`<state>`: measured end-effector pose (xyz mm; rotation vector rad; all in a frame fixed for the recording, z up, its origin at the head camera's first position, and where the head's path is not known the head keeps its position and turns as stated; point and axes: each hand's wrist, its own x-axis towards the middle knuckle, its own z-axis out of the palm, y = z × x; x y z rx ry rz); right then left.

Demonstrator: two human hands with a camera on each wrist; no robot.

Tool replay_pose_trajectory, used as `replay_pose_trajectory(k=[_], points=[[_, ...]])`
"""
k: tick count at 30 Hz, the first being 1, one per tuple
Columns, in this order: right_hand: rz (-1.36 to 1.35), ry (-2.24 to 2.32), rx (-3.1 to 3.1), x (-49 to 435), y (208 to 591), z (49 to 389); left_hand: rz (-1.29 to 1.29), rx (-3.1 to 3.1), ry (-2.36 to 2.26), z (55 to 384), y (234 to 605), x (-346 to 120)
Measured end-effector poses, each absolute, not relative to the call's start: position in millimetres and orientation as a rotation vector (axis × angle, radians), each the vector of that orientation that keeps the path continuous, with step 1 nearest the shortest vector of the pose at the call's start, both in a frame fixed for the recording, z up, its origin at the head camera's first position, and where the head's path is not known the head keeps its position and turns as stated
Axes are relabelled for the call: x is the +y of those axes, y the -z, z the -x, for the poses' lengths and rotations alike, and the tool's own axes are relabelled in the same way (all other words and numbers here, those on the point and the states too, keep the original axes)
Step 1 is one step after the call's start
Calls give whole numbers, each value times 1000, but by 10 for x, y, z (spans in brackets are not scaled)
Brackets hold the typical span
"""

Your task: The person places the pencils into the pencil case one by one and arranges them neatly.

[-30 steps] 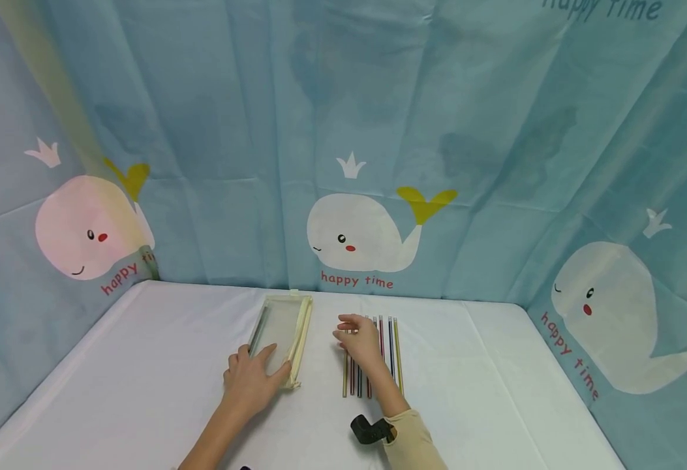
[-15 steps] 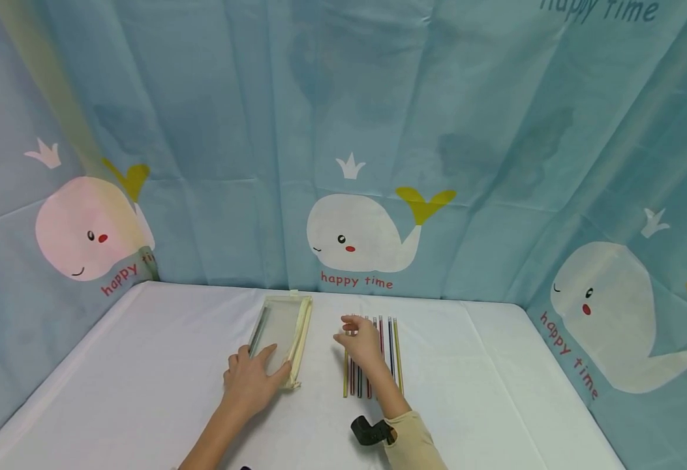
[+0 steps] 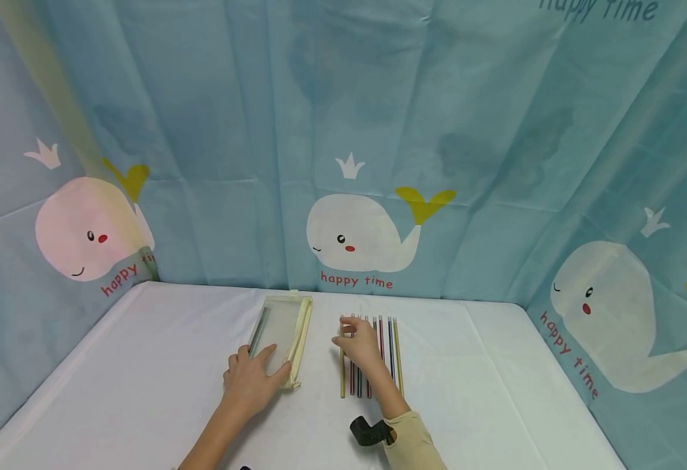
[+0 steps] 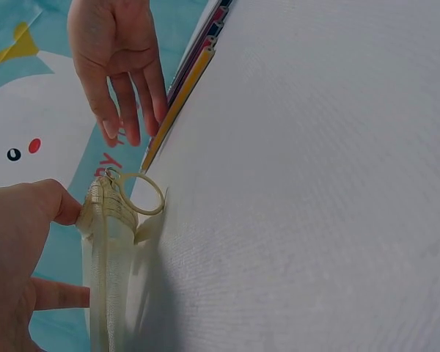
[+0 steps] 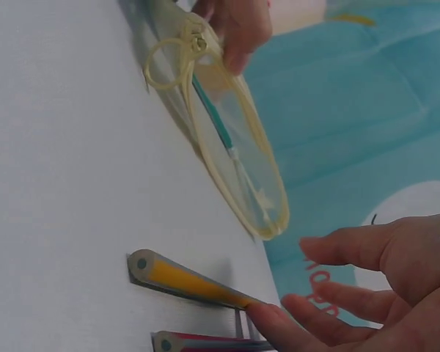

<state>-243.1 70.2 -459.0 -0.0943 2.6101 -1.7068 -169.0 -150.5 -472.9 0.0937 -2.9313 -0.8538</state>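
Note:
My left hand (image 3: pixel 252 382) holds a translucent mesh zip pouch (image 3: pixel 284 320) with cream trim, its fingers spread across the near end. In the right wrist view, the pouch's mouth (image 5: pixel 268 220) gapes and a teal pencil (image 5: pixel 214 114) shows inside. A ring-shaped zip pull (image 4: pixel 143 194) hangs at the near end. My right hand (image 3: pixel 362 343) is above the left part of a row of pencils. One fingertip touches the yellow pencil (image 5: pixel 183 279) at the row's left end; the thumb is apart from it. A red pencil (image 5: pixel 205 343) lies beside the yellow one.
Several more coloured pencils (image 3: pixel 391 346) lie roughly parallel on the white tablecloth (image 3: pixel 472 378), partly under my right forearm. A black device (image 3: pixel 369 431) is strapped at the right wrist. Behind the table hangs a blue whale-print curtain (image 3: pixel 231 130).
The leftmost yellow pencil has shifted slightly left, away from the others, with my right fingers moving a little the same way. My left hand and the pouch have stayed still.

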Motion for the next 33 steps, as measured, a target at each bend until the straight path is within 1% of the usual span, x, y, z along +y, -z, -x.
replay_pose_trajectory(k=[5,11,25,33], points=[[25,1737,2552,670,4617,2427,-96,-2934,852,1693,4729,-1502],[55,1750,2538,635,4664,2426,-97,-2938,845,1698,4737,-1503],[107,1494,2804,495,4723,2388,-90,-2942,830,1705,4741,-1504],[116,1430,2861,443,4747,2370,-83,-2945,821,1705,4747,-1506]])
